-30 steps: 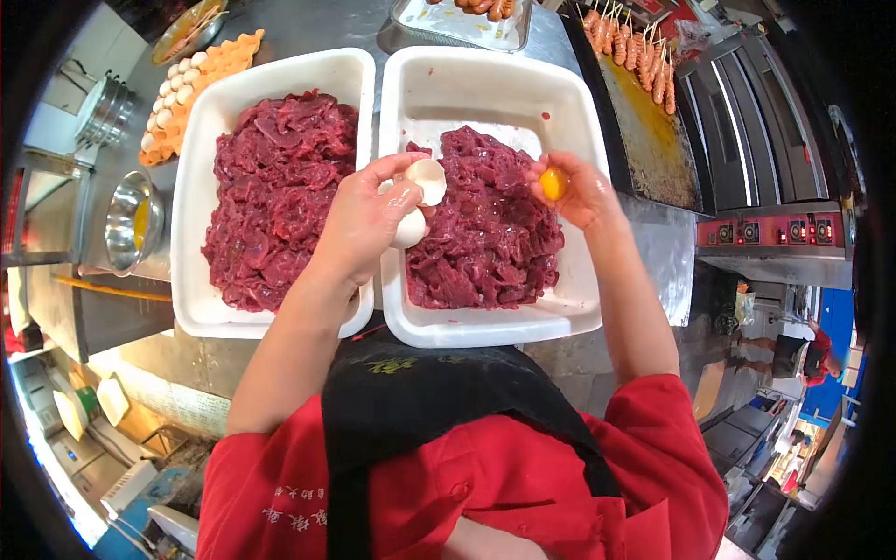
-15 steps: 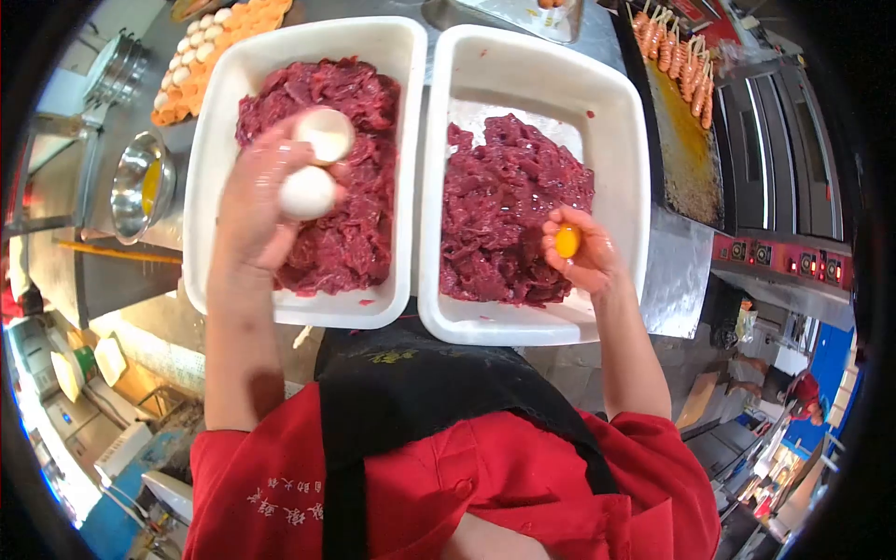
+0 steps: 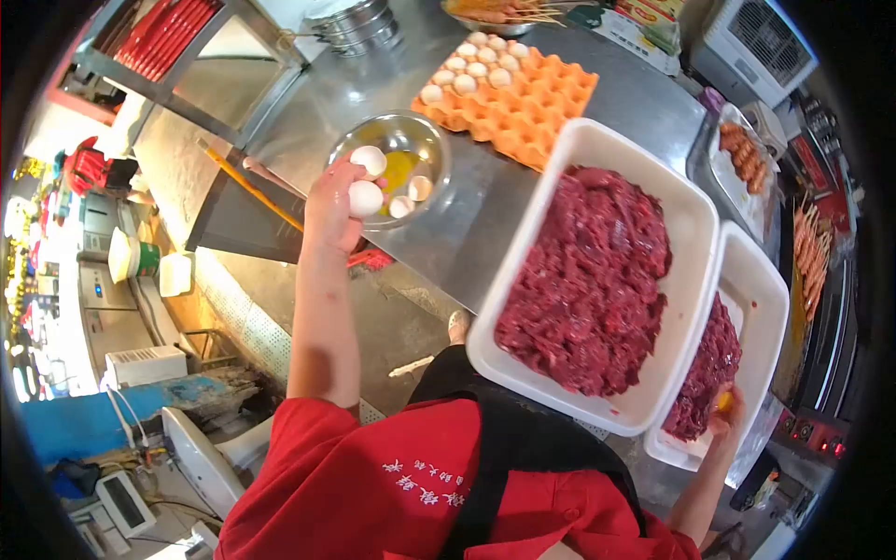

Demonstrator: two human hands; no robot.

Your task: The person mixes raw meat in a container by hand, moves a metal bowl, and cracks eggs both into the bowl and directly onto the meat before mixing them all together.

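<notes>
My left hand (image 3: 332,207) is closed around two white eggshell pieces (image 3: 365,198), held over the near-left rim of a steel bowl (image 3: 442,157). Yellow egg liquid (image 3: 403,166) lies in that bowl along with broken shells (image 3: 419,189). At the far right, my right hand (image 3: 726,420) cradles an orange egg yolk (image 3: 724,401) in its curled fingers. It is low over the sliced red meat (image 3: 702,373) in the right white tub (image 3: 761,280). The left white tub (image 3: 695,219) holds a larger heap of red meat (image 3: 597,280).
Beyond the bowl, an orange egg carton (image 3: 551,98) carries several white eggs (image 3: 465,83). Stacked steel pans (image 3: 355,28) stand at the back of the metal table (image 3: 467,243). Skewers (image 3: 810,252) lie at the right. A yellow stick (image 3: 250,187) juts out at the table's left edge.
The view has turned left. My left hand has moved from above the left tub to the bowl, still with the shells. My right hand stays at the right tub with the yolk.
</notes>
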